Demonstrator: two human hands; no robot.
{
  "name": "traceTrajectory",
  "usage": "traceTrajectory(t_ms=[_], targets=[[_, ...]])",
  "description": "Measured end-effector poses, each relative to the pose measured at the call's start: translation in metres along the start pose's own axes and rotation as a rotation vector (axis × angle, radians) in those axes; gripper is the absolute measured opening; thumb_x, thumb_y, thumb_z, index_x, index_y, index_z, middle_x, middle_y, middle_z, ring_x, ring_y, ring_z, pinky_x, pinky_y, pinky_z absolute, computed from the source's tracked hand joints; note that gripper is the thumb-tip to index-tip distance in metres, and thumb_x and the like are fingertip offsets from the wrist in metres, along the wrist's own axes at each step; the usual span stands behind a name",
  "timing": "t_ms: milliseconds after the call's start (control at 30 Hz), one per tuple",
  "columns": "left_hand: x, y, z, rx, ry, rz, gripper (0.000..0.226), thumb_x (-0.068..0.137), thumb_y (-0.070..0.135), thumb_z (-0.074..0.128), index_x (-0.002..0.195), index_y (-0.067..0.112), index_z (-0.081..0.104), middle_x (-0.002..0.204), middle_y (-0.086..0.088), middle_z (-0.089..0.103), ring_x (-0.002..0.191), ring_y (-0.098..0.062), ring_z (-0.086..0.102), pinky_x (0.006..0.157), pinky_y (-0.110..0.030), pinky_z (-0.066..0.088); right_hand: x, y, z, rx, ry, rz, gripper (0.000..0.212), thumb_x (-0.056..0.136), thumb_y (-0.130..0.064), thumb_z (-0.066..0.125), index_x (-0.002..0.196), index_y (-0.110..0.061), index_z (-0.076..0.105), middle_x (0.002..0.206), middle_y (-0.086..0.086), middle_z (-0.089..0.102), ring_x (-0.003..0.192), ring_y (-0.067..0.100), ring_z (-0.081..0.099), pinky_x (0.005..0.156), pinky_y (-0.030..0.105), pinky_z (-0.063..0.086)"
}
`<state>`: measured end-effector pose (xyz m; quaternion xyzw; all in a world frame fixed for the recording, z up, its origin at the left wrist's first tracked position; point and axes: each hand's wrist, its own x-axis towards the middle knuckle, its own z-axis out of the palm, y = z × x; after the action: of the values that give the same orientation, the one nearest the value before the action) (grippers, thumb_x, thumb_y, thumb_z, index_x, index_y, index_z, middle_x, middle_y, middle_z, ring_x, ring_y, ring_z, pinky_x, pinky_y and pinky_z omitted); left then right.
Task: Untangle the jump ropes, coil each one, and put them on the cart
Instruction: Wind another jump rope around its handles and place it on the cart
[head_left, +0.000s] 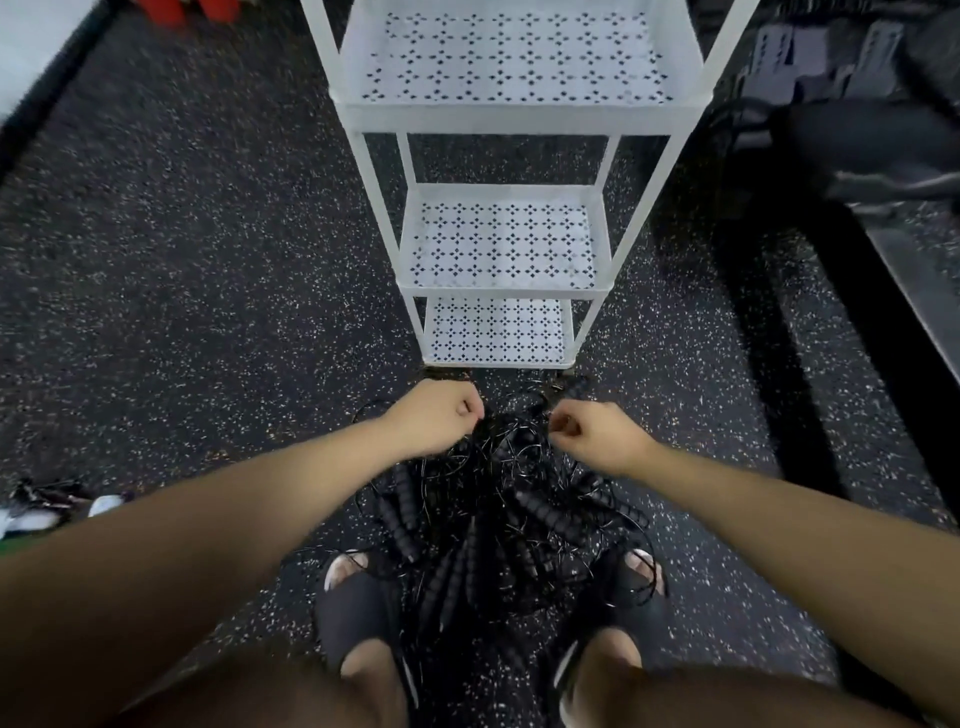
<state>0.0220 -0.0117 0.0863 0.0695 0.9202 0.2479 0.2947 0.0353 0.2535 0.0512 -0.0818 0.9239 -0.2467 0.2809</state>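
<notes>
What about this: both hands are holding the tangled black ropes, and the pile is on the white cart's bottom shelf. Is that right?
Not quite. The head view shows the left hand and right hand holding the tangled black ropes, but the pile is on the floor before the white cart.

Both my arms reach forward and down, bare to past the elbow. The forearms angle inward, so the hands end up near each other but not touching. My left hand is curled with the knuckles up, its fingers tucked in and pinching thin strands of the jump ropes. My right hand is curled the same way, thumb and forefinger closed on another strand. Both wrists run roughly straight, with the backs of the hands facing up.
</notes>
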Motion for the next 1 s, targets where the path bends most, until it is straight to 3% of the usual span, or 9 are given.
traceTrajectory(t_ms=[67, 200, 367, 433, 567, 700, 833, 900, 1000], targets=[[0.014, -0.006, 0.024, -0.017, -0.042, -0.003, 0.019, 0.104, 0.020, 0.057, 0.110, 0.028, 0.073, 0.098, 0.008, 0.076, 0.076, -0.014, 0.070, 0.065, -0.027, 0.053, 0.014, 0.021, 0.029, -0.023, -0.064, 0.037, 0.017, 0.102, -0.033, 0.068, 0.113, -0.021, 0.070, 0.103, -0.003, 0.074, 0.093, 0.016, 0.070, 0.088, 0.038, 0.061], [0.026, -0.018, 0.061, -0.017, -0.110, -0.005, 0.015, 0.105, 0.022, 0.059, 0.110, 0.028, 0.072, 0.098, 0.010, 0.074, 0.087, -0.015, 0.071, 0.078, -0.030, 0.057, 0.025, 0.050, 0.079, -0.074, -0.193, 0.105, 0.020, 0.098, -0.038, 0.070, 0.106, -0.021, 0.065, 0.098, -0.002, 0.070, 0.091, 0.019, 0.069, 0.085, 0.042, 0.062], [0.031, -0.034, 0.096, 0.006, -0.190, -0.022, 0.018, 0.106, 0.025, 0.056, 0.116, 0.029, 0.071, 0.101, 0.013, 0.069, 0.085, -0.008, 0.065, 0.064, -0.020, 0.047, 0.022, 0.072, 0.132, -0.174, -0.280, 0.177, 0.045, 0.096, -0.046, 0.074, 0.125, -0.017, 0.056, 0.108, 0.003, 0.066, 0.094, 0.023, 0.067, 0.079, 0.040, 0.060], [0.032, -0.037, 0.103, 0.002, -0.210, -0.031, 0.020, 0.106, 0.025, 0.054, 0.115, 0.029, 0.072, 0.098, 0.014, 0.068, 0.087, -0.010, 0.066, 0.070, -0.023, 0.049, 0.021, 0.078, 0.149, -0.232, -0.280, 0.167, 0.051, 0.097, -0.045, 0.075, 0.132, -0.014, 0.052, 0.117, 0.006, 0.065, 0.100, 0.025, 0.067, 0.081, 0.039, 0.059], [0.033, -0.038, 0.108, -0.030, -0.255, -0.047, 0.021, 0.106, 0.022, 0.055, 0.118, 0.026, 0.072, 0.104, 0.008, 0.073, 0.084, -0.011, 0.067, 0.074, -0.026, 0.054, 0.025, 0.080, 0.165, -0.245, -0.309, 0.185, 0.036, 0.105, -0.032, 0.060, 0.131, -0.009, 0.051, 0.131, 0.013, 0.056, 0.115, 0.032, 0.062, 0.082, 0.037, 0.048], [0.032, -0.031, 0.099, -0.050, -0.225, -0.001, 0.027, 0.103, 0.016, 0.057, 0.125, 0.023, 0.069, 0.101, 0.012, 0.071, 0.080, -0.003, 0.063, 0.066, -0.014, 0.045, 0.027, 0.068, 0.138, -0.073, -0.371, 0.183, 0.026, 0.103, -0.037, 0.058, 0.102, -0.011, 0.057, 0.102, 0.007, 0.064, 0.096, 0.027, 0.064, 0.070, 0.031, 0.042], [0.030, -0.018, 0.064, 0.020, -0.184, 0.096, 0.055, 0.092, 0.004, 0.066, 0.139, 0.032, 0.060, 0.133, 0.006, 0.060, 0.116, -0.013, 0.060, 0.097, -0.026, 0.049, 0.002, 0.038, 0.070, 0.168, -0.332, 0.097, 0.021, 0.106, -0.034, 0.055, 0.098, -0.019, 0.067, 0.087, -0.004, 0.067, 0.079, 0.015, 0.062, 0.067, 0.031, 0.045], [0.021, -0.004, 0.037, 0.058, -0.170, 0.151, 0.071, 0.087, -0.001, 0.066, 0.145, 0.038, 0.053, 0.142, 0.010, 0.052, 0.124, -0.010, 0.053, 0.102, -0.029, 0.046, -0.017, 0.020, 0.034, 0.335, -0.290, 0.077, 0.019, 0.104, -0.025, 0.054, 0.092, -0.021, 0.069, 0.081, -0.008, 0.066, 0.072, 0.010, 0.058, 0.066, 0.030, 0.044], [-0.002, 0.022, -0.004, 0.014, -0.122, 0.192, 0.061, 0.088, 0.007, 0.076, 0.133, 0.046, 0.059, 0.135, 0.016, 0.060, 0.110, -0.008, 0.062, 0.096, -0.030, 0.052, -0.054, -0.014, -0.018, 0.657, -0.248, 0.060, 0.016, 0.087, -0.019, 0.054, 0.091, -0.005, 0.062, 0.077, 0.002, 0.055, 0.073, 0.020, 0.055, 0.068, 0.033, 0.045]])
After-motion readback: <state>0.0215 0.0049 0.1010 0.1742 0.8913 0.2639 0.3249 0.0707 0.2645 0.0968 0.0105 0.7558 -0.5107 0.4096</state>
